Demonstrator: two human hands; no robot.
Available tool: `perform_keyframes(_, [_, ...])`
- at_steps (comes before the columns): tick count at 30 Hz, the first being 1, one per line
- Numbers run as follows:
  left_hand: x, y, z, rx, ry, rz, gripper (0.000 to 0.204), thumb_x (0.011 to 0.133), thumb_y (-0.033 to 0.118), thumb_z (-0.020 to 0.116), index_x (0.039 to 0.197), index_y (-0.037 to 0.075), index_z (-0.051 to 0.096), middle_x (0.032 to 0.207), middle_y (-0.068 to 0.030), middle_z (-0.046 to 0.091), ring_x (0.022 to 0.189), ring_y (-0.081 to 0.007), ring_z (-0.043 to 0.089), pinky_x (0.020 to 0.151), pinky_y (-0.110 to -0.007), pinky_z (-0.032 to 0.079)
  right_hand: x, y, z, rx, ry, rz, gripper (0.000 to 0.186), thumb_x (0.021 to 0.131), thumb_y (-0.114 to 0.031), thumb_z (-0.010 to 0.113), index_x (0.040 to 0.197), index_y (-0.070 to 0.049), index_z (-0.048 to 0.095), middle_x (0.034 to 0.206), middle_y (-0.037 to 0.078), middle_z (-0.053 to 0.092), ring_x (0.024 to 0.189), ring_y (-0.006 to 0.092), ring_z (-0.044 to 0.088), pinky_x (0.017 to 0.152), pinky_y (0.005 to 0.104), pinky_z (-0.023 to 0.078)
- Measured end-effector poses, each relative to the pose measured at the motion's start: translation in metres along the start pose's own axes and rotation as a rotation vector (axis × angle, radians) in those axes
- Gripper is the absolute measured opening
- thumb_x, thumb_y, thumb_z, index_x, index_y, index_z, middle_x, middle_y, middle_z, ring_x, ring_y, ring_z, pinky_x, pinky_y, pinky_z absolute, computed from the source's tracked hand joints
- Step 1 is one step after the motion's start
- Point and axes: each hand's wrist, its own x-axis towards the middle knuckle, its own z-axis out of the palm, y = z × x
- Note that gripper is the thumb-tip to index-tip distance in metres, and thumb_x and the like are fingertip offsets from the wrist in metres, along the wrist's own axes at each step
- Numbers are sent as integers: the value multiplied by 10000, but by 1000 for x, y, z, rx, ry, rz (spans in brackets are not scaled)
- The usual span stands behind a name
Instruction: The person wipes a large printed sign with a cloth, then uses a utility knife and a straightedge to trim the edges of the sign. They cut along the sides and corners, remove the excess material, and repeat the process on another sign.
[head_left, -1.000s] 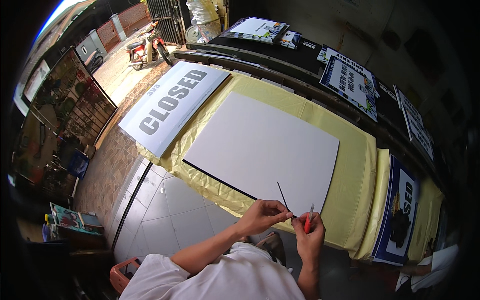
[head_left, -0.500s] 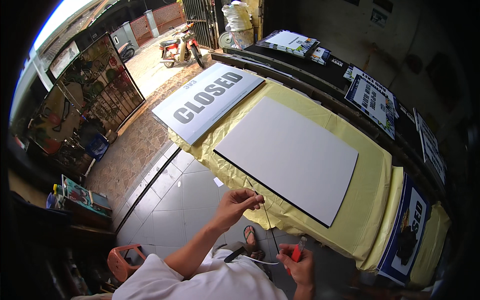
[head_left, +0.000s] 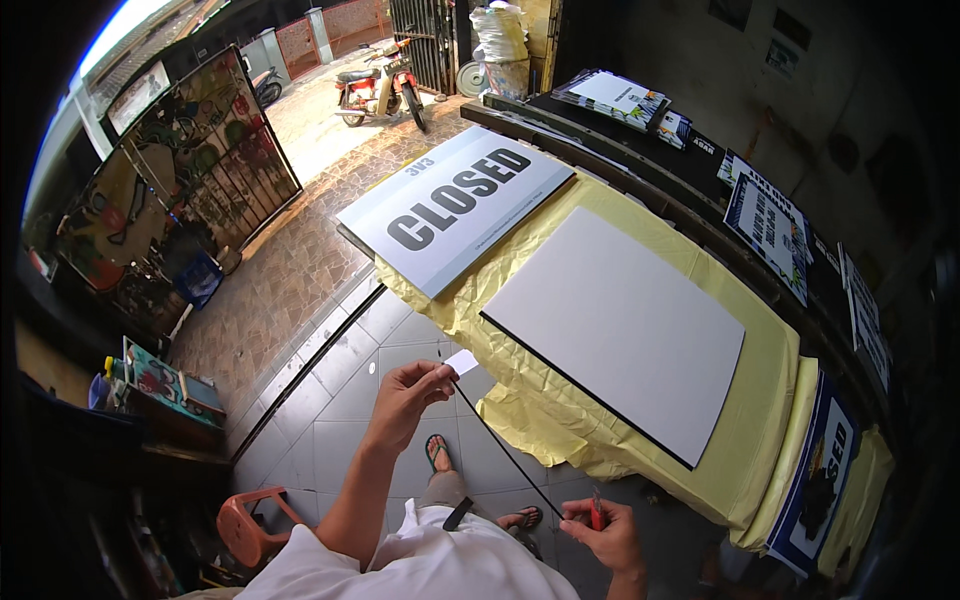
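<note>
A thin black strip stretches at a slant between my two hands. At its upper end, the fingertips of my left hand are pinched on it, over the floor beside the table. My right hand, lower and to the right, is closed round a red cutter knife and has the strip's other end at its fingertips. Right of my hands, a blank white panel with a dark near edge lies flat on the table's yellow covering.
A white sign with grey lettering lies at the table's far end, a blue-edged sign at the near right. Printed boards rest on a dark bench behind. A red stool stands at lower left, a motorcycle outside.
My left hand has moved left and my right hand slightly right and down, so more of the black strip stretches between them. The view has shifted, and both feet now show.
</note>
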Motion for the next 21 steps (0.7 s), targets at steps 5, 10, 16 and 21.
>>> perform_keyframes(5, [36, 54, -82, -52, 29, 58, 145, 998, 170, 725, 978, 26, 733, 945, -64, 733, 826, -111, 668, 794, -281, 548, 57, -16, 36, -157, 80, -63, 260, 835, -7, 846, 1085, 7, 776, 857, -17, 736, 675, 3, 553, 619, 174, 455])
perform_keyframes(10, [76, 101, -157, -10, -13, 92, 130, 984, 149, 740, 971, 21, 720, 975, -84, 727, 825, -125, 673, 791, -286, 542, 125, -46, 80, -243, 156, -168, 231, 842, -24, 836, 1066, -4, 782, 828, -30, 737, 653, -13, 510, 595, 186, 423])
perform_keyframes(16, [120, 145, -207, -75, -98, 122, 85, 994, 85, 707, 967, 5, 716, 947, -102, 712, 812, -133, 665, 756, -298, 535, 181, -82, 105, -398, 285, -276, 105, 830, -14, 824, 913, -27, 760, 776, -25, 720, 610, 12, 478, 552, 213, 385])
perform_keyframes(21, [180, 163, -221, -148, -290, 0, 100, 1023, 113, 675, 1020, 14, 689, 858, -67, 705, 714, -110, 660, 626, -253, 526, 221, -109, 102, -487, 455, -404, 102, 843, 17, 796, 886, -39, 723, 786, -18, 705, 610, 25, 488, 546, 228, 383])
